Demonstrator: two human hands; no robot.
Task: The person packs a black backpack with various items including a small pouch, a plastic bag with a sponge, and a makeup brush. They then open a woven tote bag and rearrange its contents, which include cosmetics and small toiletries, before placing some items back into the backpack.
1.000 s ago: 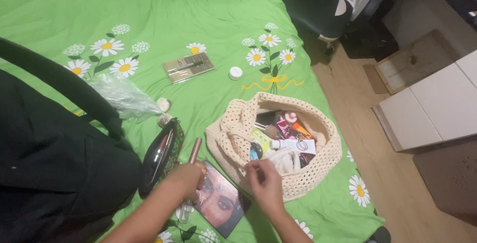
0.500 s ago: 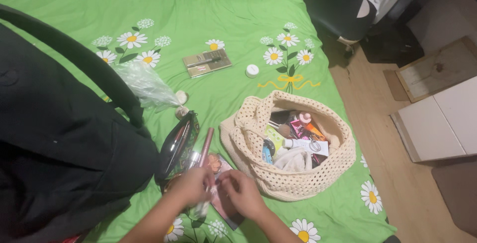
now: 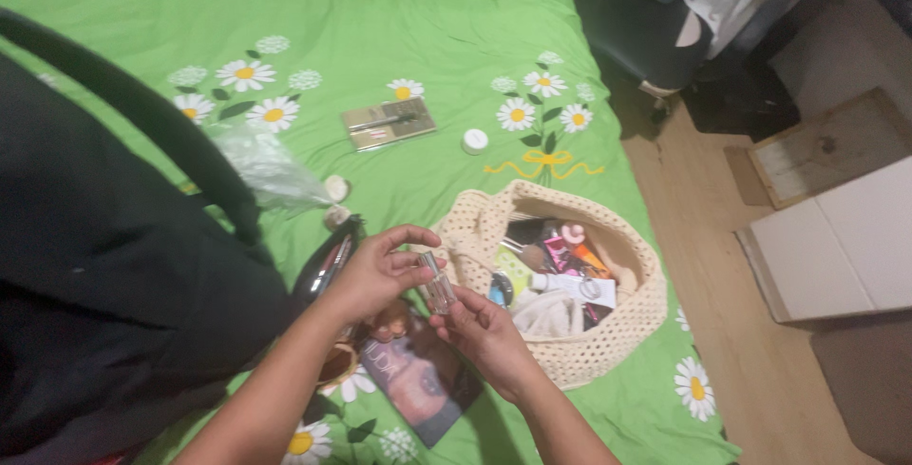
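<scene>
A person sits at a bed spread with a green daisy-print cover (image 3: 399, 37), sorting small cosmetics. At the left edge a large black bag (image 3: 104, 265) fills the near corner, its strap arching across the cover. Just right of it lie a crumpled clear plastic bag (image 3: 266, 169) and two small round pots, with a flat eyeshadow palette (image 3: 388, 124) and a white round lid (image 3: 474, 141) farther up, toward the middle of the bed. A dark glossy pouch (image 3: 328, 265) rests against the black bag.

Over the near edge, the left hand (image 3: 375, 275) and right hand (image 3: 484, 327) meet on a small clear tube (image 3: 436, 284), held upright above the cover; the left thumb and fingers pinch its upper end while the right fingers close around its base, a grip suited to twisting or inspecting it. Beneath the hands lies a palette with a printed face (image 3: 418, 384).

To the right, near the bed's right edge, a cream crocheted bag (image 3: 622, 327) stands open, packed with tubes and compacts within easy reach.
</scene>
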